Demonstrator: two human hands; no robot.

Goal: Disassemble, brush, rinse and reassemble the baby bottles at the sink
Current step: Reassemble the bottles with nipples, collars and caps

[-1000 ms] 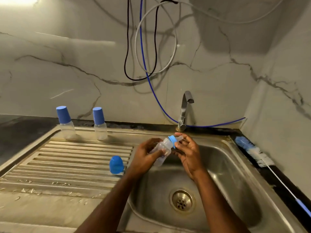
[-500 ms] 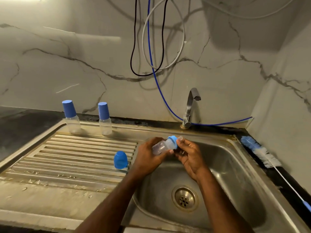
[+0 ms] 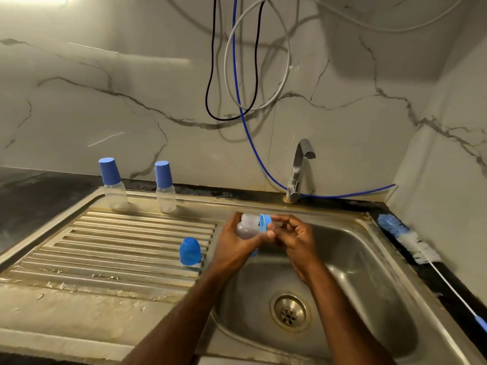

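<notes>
Over the left rim of the sink basin (image 3: 369,272) my left hand (image 3: 237,243) grips a small clear baby bottle (image 3: 247,226) lying on its side. Its blue collar ring (image 3: 264,222) points right, and my right hand (image 3: 295,238) pinches the clear teat end at that collar. A loose blue cap (image 3: 190,251) stands on the ribbed drainboard (image 3: 118,248) just left of my left hand. Two capped bottles, one on the left (image 3: 112,184) and one to its right (image 3: 165,187), stand upright at the back of the drainboard.
A bottle brush (image 3: 411,241) with blue and white bristles lies on the dark counter right of the basin, its thin handle running toward me. The tap (image 3: 299,169) stands behind the basin, not running. Hoses and cables hang on the marble wall. The drain (image 3: 290,310) sits at the basin bottom.
The bottle has tipped from slanting upward to lying nearly level, and both hands have shifted slightly with it. My right fingers have moved on the collar end.
</notes>
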